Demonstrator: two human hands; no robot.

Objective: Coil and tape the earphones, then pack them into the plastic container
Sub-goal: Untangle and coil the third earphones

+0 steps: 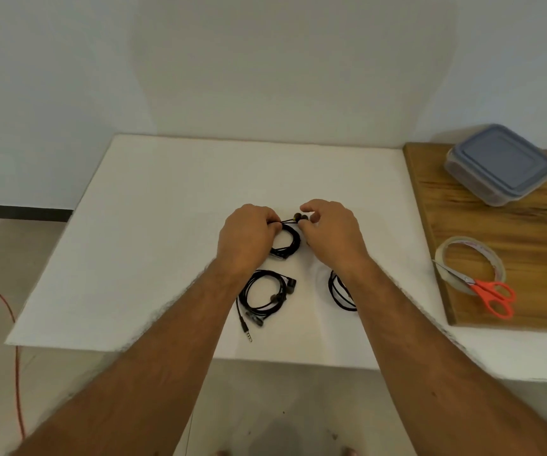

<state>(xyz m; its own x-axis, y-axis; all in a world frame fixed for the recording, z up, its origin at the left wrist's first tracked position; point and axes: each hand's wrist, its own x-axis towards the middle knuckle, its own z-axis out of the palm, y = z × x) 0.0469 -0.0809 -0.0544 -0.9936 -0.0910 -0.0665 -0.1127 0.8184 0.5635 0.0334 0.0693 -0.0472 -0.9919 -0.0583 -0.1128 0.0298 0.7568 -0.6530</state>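
Together, both hands on coiled earphones.

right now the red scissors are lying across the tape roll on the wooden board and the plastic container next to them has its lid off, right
Not quite. The head view shows the plastic container with its grey lid on, closed. The rest holds: the red scissors lie across the tape roll on the wooden board, with the container farther back on the same board.
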